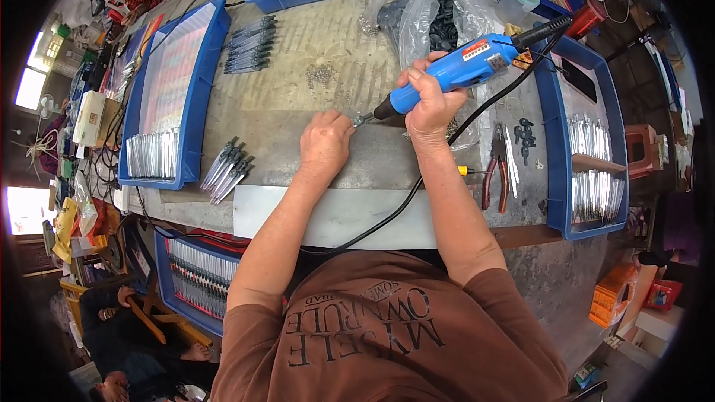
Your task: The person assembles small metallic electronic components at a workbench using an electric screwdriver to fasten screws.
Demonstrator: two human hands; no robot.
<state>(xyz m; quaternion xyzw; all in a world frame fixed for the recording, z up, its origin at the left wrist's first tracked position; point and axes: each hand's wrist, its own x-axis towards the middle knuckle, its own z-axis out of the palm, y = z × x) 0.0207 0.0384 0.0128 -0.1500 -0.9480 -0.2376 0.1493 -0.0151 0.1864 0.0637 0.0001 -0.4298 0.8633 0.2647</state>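
Observation:
My right hand (pixel 433 104) is wrapped around a blue electric screwdriver (pixel 454 68) with a black nose and a black cable. The tool lies tilted, its nose pointing down and left. At its tip is a small grey part (pixel 362 118), whose kind is too small to make out. My left hand (pixel 326 140) pinches that part between thumb and fingers, low over the worktable (pixel 387 160). Beyond the hands lies a scatter of tiny metal pieces (pixel 322 74), perhaps screws. Clear tubes with dark ends lie in a far bundle (pixel 249 46) and a near bundle (pixel 227 170).
Blue trays of slim silvery pieces stand left (pixel 190 134) and right (pixel 557 201). Red-handled pliers (pixel 488 179) and black fittings (pixel 525 138) lie to the right. A plastic bag (pixel 417 26) of black parts sits behind the screwdriver. Other people sit far left and lower left.

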